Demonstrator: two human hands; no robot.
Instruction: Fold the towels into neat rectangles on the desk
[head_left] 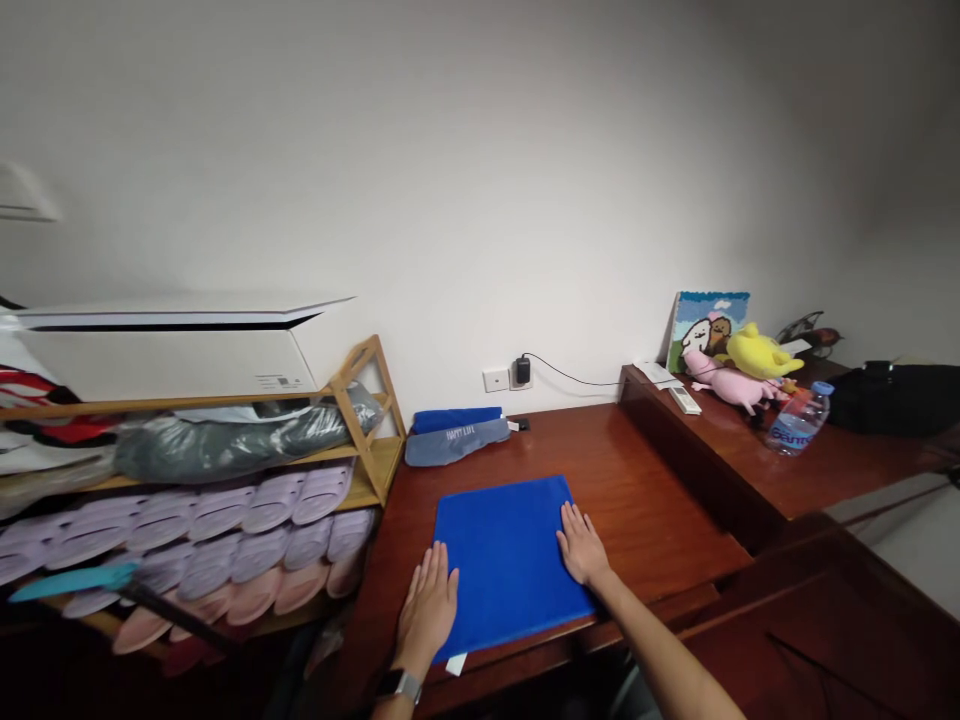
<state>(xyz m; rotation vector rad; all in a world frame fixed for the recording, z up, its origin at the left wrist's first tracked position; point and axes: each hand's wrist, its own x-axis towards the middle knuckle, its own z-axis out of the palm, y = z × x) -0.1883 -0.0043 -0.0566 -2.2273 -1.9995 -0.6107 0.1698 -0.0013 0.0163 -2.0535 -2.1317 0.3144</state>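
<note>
A flat blue cloth [510, 560], squared out like a folded towel, lies on the reddish-brown wooden desk [645, 500]. My left hand [431, 605] rests flat at its left edge with fingers stretched forward; a watch sits on that wrist. On the opposite side, my right hand [581, 545] lies flat over the right edge, fingers extended. A small white tag [456, 663] pokes out from under the near left corner. Behind the cloth, toward the wall, lie a grey-blue folded cloth [457, 445] with lettering and another folded blue cloth [450, 418].
At left stands a wooden rack [367, 430] with several lilac slippers [270, 500] and a white box [172, 360] on top. A raised surface at right holds a plastic bottle [802, 420], plush toys [735, 380] and a remote [685, 400]. A black charger [523, 371] is plugged into the wall.
</note>
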